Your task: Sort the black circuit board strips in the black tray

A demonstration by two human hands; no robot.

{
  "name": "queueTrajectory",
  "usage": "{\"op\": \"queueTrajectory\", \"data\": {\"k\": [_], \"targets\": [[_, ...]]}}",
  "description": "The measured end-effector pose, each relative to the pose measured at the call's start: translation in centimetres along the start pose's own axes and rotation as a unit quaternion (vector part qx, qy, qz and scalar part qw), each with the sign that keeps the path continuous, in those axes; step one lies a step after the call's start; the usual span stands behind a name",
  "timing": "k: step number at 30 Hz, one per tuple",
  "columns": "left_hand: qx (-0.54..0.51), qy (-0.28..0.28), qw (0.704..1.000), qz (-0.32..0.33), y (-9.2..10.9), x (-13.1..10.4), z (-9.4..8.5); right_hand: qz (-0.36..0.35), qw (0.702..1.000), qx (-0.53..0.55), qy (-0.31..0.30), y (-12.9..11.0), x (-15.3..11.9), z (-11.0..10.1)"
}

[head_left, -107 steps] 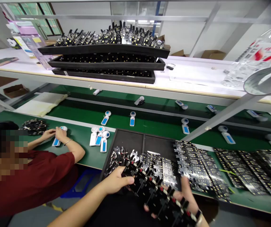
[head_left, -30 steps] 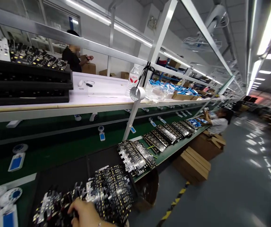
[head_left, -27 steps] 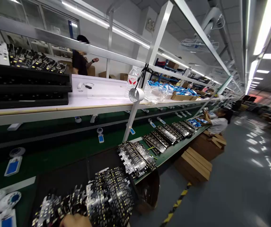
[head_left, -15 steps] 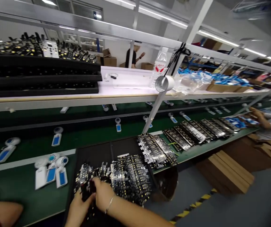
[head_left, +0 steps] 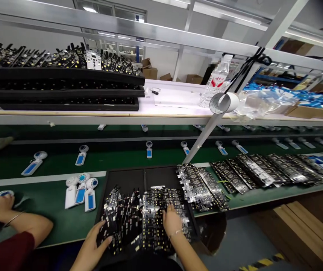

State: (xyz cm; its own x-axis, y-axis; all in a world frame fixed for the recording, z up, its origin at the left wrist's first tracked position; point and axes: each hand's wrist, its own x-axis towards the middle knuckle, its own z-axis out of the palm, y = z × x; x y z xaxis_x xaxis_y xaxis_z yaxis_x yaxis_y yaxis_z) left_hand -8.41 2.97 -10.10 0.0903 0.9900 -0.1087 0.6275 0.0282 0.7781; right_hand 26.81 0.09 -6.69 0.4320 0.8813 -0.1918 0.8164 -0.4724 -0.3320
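Note:
Small black circuit boards with yellowish-white squares [head_left: 122,218] stand loosely on edge in the left part of a black tray [head_left: 126,177]. My left hand [head_left: 92,244] is at their near left side, thumb and fingers apart, fingertips close to the boards. Neat overlapping rows of circuit boards [head_left: 152,222] fill the tray's right part. My right hand [head_left: 173,223] is over these rows, its thumb and fingers closed on a circuit board; the fingers partly hide it. More stacked boards [head_left: 197,184] lie across the tray's right edge.
Another person's arm [head_left: 30,222] works at the left beside white-and-blue handheld devices [head_left: 81,190]. Similar devices [head_left: 149,149] lie on the green conveyor behind. Further board rows [head_left: 251,169] line the bench to the right. Overhead, a shelf holds black trays [head_left: 65,82] and a bottle [head_left: 216,81].
My right hand has left the loose boards beside my left hand and moved right onto the neat rows. My left hand has opened slightly. The view has turned left.

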Motion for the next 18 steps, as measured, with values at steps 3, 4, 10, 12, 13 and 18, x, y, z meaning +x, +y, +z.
{"op": "queueTrajectory", "data": {"k": [3, 4, 10, 12, 13, 18], "targets": [[-0.024, -0.014, 1.000, 0.005, 0.5, -0.8, 1.4, -0.004, 1.000, 0.018, -0.002, 0.5, 0.4, -0.6], [-0.028, -0.020, 0.999, 0.018, 0.8, -0.9, 1.7, -0.007, 1.000, 0.028, -0.003, 0.8, 0.6, -1.1], [-0.056, -0.054, 0.997, 0.012, 4.9, -0.5, 1.6, -0.065, 0.992, 0.105, 0.027, 3.4, 0.0, -6.7], [-0.088, -0.041, 0.995, 0.022, 7.7, -0.5, 0.8, -0.105, 0.983, 0.148, 0.037, 2.6, -1.4, -9.4], [-0.106, -0.037, 0.993, 0.041, 9.2, -0.5, 0.3, -0.134, 0.975, 0.174, 0.033, 1.7, -2.3, -10.7], [-0.202, -0.145, 0.966, 0.066, 14.7, -1.1, -0.6, -0.307, 0.906, 0.279, -0.083, -4.3, -6.6, -14.1]]}}
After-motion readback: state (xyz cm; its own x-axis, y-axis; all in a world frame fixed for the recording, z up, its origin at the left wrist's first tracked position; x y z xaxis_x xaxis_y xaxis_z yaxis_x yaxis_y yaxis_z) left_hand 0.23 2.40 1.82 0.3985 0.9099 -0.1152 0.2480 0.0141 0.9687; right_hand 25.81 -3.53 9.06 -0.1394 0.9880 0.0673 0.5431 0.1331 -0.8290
